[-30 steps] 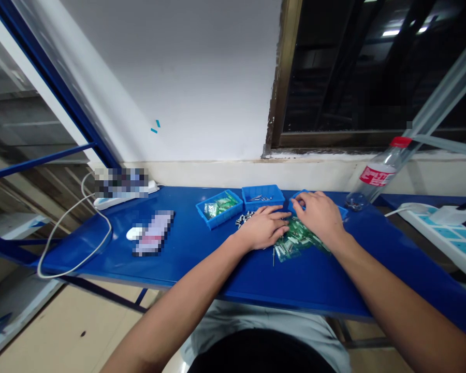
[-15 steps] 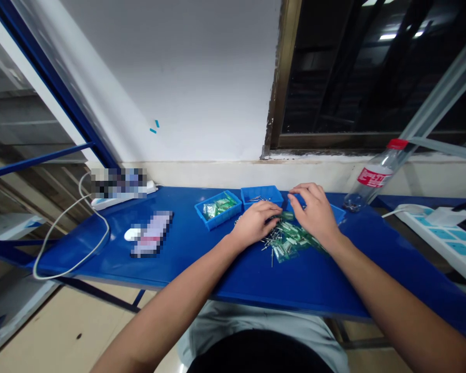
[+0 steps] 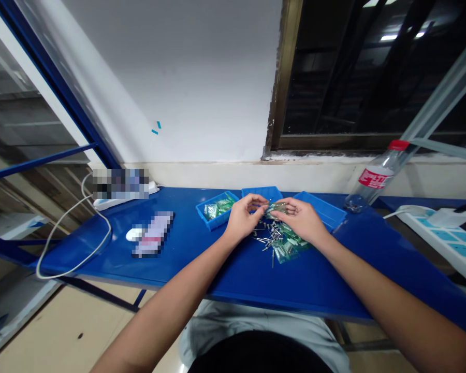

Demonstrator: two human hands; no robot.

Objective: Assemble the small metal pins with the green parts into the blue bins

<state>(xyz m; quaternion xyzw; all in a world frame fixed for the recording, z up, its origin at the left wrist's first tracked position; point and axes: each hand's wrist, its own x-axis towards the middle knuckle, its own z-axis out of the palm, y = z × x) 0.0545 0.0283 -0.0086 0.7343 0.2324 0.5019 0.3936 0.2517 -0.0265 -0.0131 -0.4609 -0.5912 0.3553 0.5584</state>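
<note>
My left hand [image 3: 245, 216] hovers just above a pile, thumb and fingers curled together in a pinch. A thin metal piece shows at its fingertips, too small to name surely. Opposite it, my right hand [image 3: 298, 220] grips a small clear-green plastic packet [image 3: 278, 207] between thumb and fingers; the hands nearly meet. Beneath them on the blue table lie loose rivet-like metal pins [image 3: 271, 237] and, to the right, more green packets [image 3: 289, 247]. Behind my fingers is a blue bin [image 3: 261, 191], partly hidden.
To the left stands a blue bin [image 3: 217, 221] of green packets; another blue bin [image 3: 326, 211] is at the right. A plastic bottle [image 3: 376, 178] leans nearby. Farther left lie a blurred phone-like object [image 3: 154, 234], a white oval item [image 3: 134, 234] and a cable [image 3: 107, 228].
My right hand has come down and left from above the right bin and now has a green packet. My left hand has lifted slightly off the pile, fingers meeting near the packet.
</note>
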